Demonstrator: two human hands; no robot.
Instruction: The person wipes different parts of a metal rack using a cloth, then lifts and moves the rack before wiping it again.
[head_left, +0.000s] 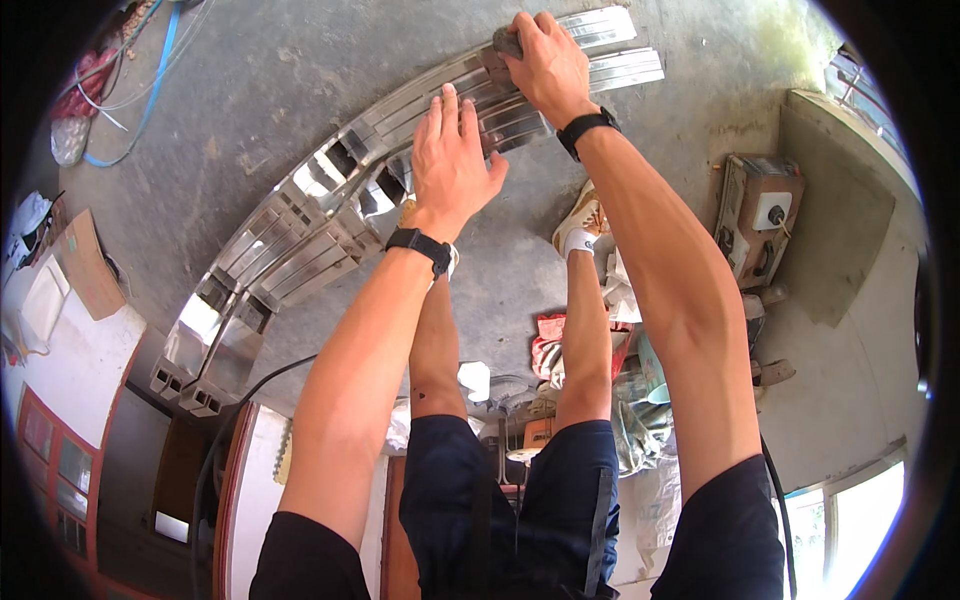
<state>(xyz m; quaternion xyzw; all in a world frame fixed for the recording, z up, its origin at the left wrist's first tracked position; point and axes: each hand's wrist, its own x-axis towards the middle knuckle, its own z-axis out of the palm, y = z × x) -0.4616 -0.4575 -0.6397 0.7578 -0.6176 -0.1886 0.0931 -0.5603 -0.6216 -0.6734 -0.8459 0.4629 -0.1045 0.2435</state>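
Two long, shiny grooved metal profiles (319, 172) lie side by side on the concrete floor in front of me, looking bowed in this lens. Square cut-outs and flat sections run along them, and their hollow ends (201, 397) face the lower left. Near the far right end, my right hand (551, 71) grips a dark grey pad or block (508, 43) against the metal; its exact kind is unclear. My left hand (454, 157) is held flat over the profiles farther left, fingers stretched out and holding nothing. Whether its palm touches the metal is hidden.
My shoe (581, 217) stands beside the nearer profile. A cardboard box (757, 217) with a black plug at its white plate is against the right wall. Blue strapping (161, 82) and a cardboard sheet (90, 262) lie at left. A red bag or cloth (550, 341) is by my leg.
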